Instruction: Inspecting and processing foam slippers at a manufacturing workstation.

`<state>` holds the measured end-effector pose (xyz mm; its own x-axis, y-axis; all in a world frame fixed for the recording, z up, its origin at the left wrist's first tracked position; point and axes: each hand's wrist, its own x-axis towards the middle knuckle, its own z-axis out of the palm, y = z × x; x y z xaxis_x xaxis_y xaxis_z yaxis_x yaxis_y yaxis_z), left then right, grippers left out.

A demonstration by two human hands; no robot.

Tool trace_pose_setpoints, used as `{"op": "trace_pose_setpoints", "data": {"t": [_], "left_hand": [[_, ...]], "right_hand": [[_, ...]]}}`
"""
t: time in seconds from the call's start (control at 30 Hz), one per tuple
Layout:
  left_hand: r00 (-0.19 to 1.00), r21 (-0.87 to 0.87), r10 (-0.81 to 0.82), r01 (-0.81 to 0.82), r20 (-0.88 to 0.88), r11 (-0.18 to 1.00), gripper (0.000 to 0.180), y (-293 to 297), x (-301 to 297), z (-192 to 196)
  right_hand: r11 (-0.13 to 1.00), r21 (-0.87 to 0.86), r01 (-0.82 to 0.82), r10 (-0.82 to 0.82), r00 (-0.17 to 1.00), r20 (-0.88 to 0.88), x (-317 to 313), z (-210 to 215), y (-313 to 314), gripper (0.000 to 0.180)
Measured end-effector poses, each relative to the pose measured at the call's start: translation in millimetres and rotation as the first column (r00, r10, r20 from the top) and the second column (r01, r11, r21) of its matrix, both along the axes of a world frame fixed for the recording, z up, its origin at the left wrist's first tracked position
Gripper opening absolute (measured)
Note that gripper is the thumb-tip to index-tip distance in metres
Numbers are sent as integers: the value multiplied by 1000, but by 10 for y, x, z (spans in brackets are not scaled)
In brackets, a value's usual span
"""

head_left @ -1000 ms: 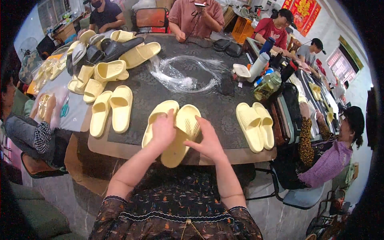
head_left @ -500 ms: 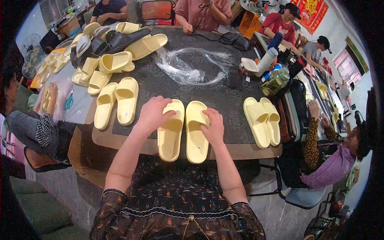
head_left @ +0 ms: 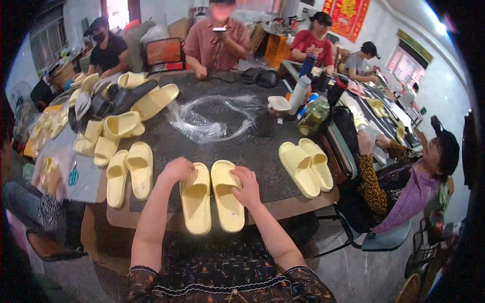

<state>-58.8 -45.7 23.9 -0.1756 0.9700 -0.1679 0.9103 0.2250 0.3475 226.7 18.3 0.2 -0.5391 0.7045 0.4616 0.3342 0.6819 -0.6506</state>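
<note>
Fingers of the left hand (head_left: pixel 177 170) are draped over the strap of the left slipper (head_left: pixel 196 207), thumb hidden, so can't tell if it's really squeezing. The right hand (head_left: pixel 246 186) is clamped on the right slipper (head_left: pixel 229 204), thumb and fingers pinching its strap. Both are pale yellow, ribbed straps, side by side, heels at the table's (head_left: pixel 283 206) near edge.

I got bright indoor light; back window (head_left: pixel 117 12) blew out, glare flared upper right. Fisheye bent outer edges, corners fell black, background looked soft.
</note>
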Motion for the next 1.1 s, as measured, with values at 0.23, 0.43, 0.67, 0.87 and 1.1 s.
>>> {"op": "trace_pose_setpoints", "data": {"t": [0.23, 0.43, 0.67, 0.87, 1.1], "left_hand": [[999, 66, -41, 42, -12, 997, 17, 41, 110, 178], [995, 190, -55, 69, -80, 979, 11, 40, 119, 134], [992, 211, -84, 101, -90, 972, 15, 76, 138, 144], [998, 494, 55, -61, 27, 867, 13, 169, 341, 206], [878, 643, -20, -334, 477, 689, 8, 356, 802, 23]], "right_hand": [[1000, 8, 27, -27, 999, -24, 119, 75, 21, 48], [999, 21, 24, -22, 998, -60, 97, 55, 32, 49], [1000, 22, 21, -20, 998, -59, 96, 28, 70, 51], [996, 93, 18, -14, 999, -51, 124, 30, 54, 47], [993, 106, -48, 53, 998, -46, 89, 34, 70, 49]]}}
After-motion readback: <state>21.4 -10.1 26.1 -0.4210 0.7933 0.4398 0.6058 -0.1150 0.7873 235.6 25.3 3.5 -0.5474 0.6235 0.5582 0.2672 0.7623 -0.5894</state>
